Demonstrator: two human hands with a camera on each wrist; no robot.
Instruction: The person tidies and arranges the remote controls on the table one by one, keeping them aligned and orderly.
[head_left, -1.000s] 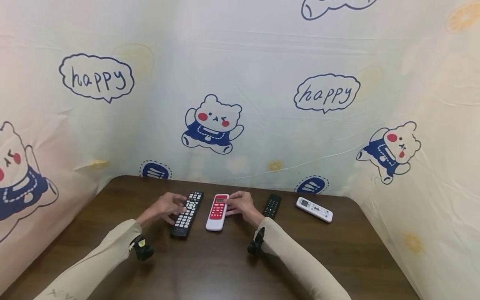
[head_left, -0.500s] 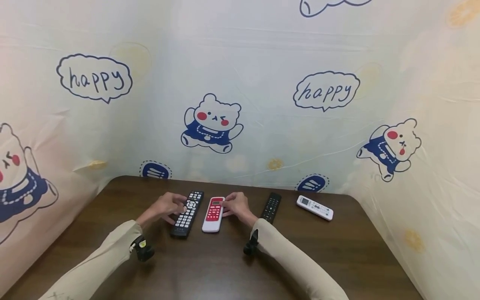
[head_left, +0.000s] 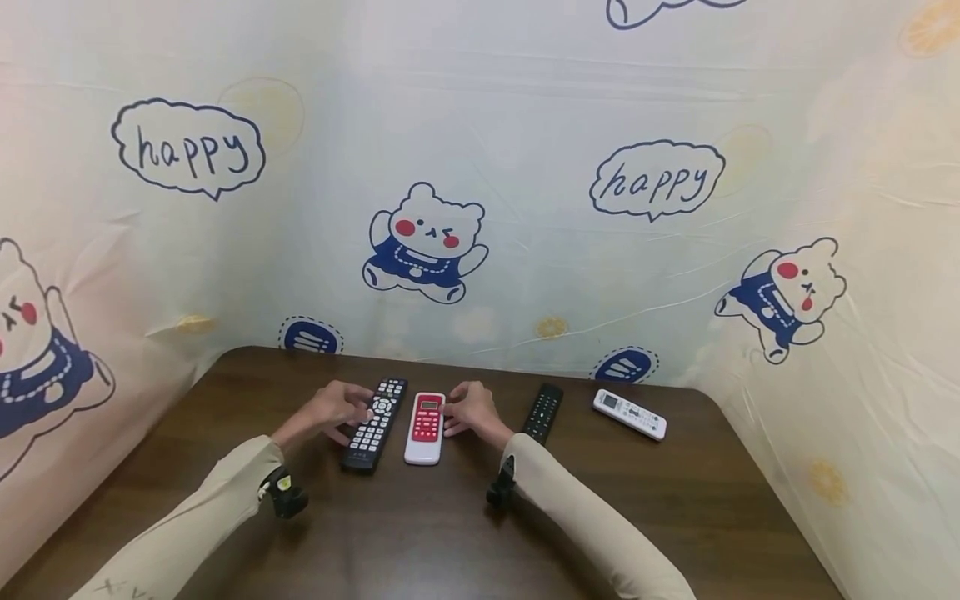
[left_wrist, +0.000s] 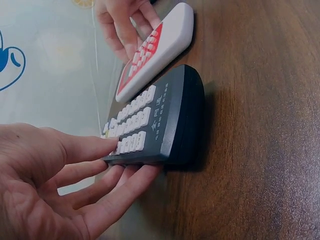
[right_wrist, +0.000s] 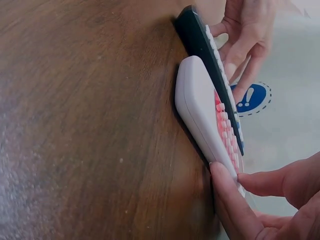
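Note:
A long black remote with white buttons (head_left: 371, 433) lies on the brown table (head_left: 420, 525). My left hand (head_left: 333, 410) is at its left side, thumb on the button face and fingers against the edge, as the left wrist view shows (left_wrist: 75, 175). Just right of it lies a white remote with a red face (head_left: 425, 429), roughly parallel and a small gap apart. My right hand (head_left: 472, 410) pinches its right edge near the upper end; in the right wrist view the thumb and a finger meet the white side (right_wrist: 195, 107).
Right of my right hand lies a smaller black remote (head_left: 543, 412), its lower end near the sleeve. Farther right, a white remote (head_left: 630, 414) lies at a slant. A patterned curtain (head_left: 525, 208) stands behind the table and along both sides.
The red-faced remote has moved left toward the long black one and turned slightly more upright in the head view, my right hand moving with it. My left hand has stayed at the black remote.

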